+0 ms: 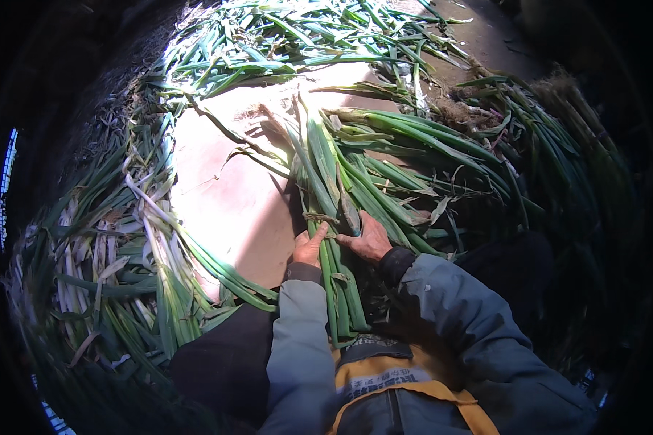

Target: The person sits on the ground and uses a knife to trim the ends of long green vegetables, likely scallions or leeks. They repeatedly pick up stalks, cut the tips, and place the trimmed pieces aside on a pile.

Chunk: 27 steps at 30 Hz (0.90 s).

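A bunch of green onions (318,156) stretches away in front of me, its pale root ends pointing to the far side and its green tops reaching back to my lap. Around its left side curls my left hand (310,247), closed, with the thumb on the leaves. My right hand (371,239) is closed on the bunch's right side, thumb towards the left one. A dry, brownish leaf strip (319,217) lies across the stalks just above both thumbs. The undersides of the stalks and some fingers are hidden.
Loose green onions (421,167) lie directly right of the bunch. A large heap (268,43) of leaves covers the far side, and another pile (109,268) lies at left. Sunlit pale ground (225,196) shows between them. More onions with roots (551,130) lie in shade at right.
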Each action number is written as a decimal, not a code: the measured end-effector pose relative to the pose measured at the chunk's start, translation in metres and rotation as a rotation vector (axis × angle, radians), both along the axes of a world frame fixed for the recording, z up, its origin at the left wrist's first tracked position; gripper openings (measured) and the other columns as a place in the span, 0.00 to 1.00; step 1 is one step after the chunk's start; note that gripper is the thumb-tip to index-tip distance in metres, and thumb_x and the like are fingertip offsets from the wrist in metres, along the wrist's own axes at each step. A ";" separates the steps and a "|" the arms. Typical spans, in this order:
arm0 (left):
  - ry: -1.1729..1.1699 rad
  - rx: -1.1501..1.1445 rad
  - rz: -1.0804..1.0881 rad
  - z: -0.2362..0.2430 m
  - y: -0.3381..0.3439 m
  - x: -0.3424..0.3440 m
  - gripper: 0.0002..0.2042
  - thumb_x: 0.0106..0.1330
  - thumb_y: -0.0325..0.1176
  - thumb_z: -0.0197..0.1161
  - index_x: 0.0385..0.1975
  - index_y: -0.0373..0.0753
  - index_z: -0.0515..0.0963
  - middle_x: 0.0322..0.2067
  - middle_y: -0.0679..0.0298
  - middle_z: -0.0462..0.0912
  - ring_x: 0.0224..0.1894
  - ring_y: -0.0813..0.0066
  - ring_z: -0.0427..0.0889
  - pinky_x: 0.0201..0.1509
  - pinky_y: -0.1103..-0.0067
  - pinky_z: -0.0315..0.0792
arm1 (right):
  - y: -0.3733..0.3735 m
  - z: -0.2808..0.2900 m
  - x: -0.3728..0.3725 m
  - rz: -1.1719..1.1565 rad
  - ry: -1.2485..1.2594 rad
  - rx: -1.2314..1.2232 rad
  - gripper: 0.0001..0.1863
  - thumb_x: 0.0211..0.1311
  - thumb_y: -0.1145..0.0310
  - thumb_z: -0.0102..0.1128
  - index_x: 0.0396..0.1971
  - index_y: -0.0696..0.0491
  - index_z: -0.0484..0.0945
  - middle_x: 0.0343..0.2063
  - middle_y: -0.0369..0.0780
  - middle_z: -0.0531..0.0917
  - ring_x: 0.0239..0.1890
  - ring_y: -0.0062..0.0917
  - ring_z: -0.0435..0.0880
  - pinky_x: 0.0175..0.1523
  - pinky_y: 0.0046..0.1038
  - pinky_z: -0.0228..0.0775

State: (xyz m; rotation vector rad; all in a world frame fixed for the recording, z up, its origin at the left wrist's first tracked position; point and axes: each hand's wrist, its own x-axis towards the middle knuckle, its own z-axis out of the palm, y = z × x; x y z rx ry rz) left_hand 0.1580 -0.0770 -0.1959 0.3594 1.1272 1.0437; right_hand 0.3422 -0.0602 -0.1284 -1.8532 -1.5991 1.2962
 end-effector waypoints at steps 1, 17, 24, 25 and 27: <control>0.022 -0.026 -0.006 -0.003 -0.012 -0.015 0.19 0.64 0.35 0.73 0.51 0.33 0.78 0.43 0.64 0.84 0.41 0.75 0.82 0.48 0.75 0.77 | -0.013 -0.001 -0.011 0.002 0.027 -0.002 0.35 0.47 0.53 0.74 0.49 0.61 0.72 0.43 0.57 0.82 0.50 0.51 0.81 0.56 0.43 0.71; 0.774 -0.258 0.019 -0.091 -0.117 -0.062 0.38 0.55 0.47 0.77 0.59 0.25 0.71 0.61 0.44 0.73 0.64 0.58 0.71 0.68 0.68 0.63 | -0.070 -0.029 -0.039 0.258 -0.007 0.074 0.31 0.43 0.62 0.75 0.46 0.60 0.73 0.41 0.57 0.81 0.48 0.54 0.78 0.53 0.44 0.70; 0.899 -0.147 0.368 -0.030 -0.105 -0.047 0.22 0.50 0.38 0.80 0.41 0.32 0.82 0.36 0.57 0.87 0.35 0.66 0.84 0.44 0.71 0.76 | -0.062 -0.024 0.013 0.168 -0.119 0.119 0.26 0.41 0.65 0.70 0.41 0.60 0.73 0.38 0.58 0.81 0.46 0.55 0.79 0.51 0.46 0.70; 0.953 -0.201 0.363 -0.039 -0.104 -0.049 0.22 0.51 0.38 0.80 0.40 0.31 0.82 0.36 0.55 0.87 0.36 0.64 0.84 0.44 0.70 0.76 | -0.064 -0.029 0.018 0.225 -0.179 0.101 0.26 0.41 0.64 0.70 0.41 0.60 0.73 0.38 0.59 0.81 0.46 0.55 0.79 0.51 0.47 0.70; 0.964 -0.242 0.286 -0.078 -0.111 -0.060 0.22 0.52 0.40 0.79 0.40 0.30 0.82 0.36 0.53 0.87 0.36 0.61 0.84 0.44 0.69 0.76 | -0.072 -0.036 0.010 0.249 -0.188 0.098 0.26 0.43 0.62 0.68 0.42 0.60 0.72 0.39 0.59 0.81 0.47 0.55 0.79 0.52 0.48 0.70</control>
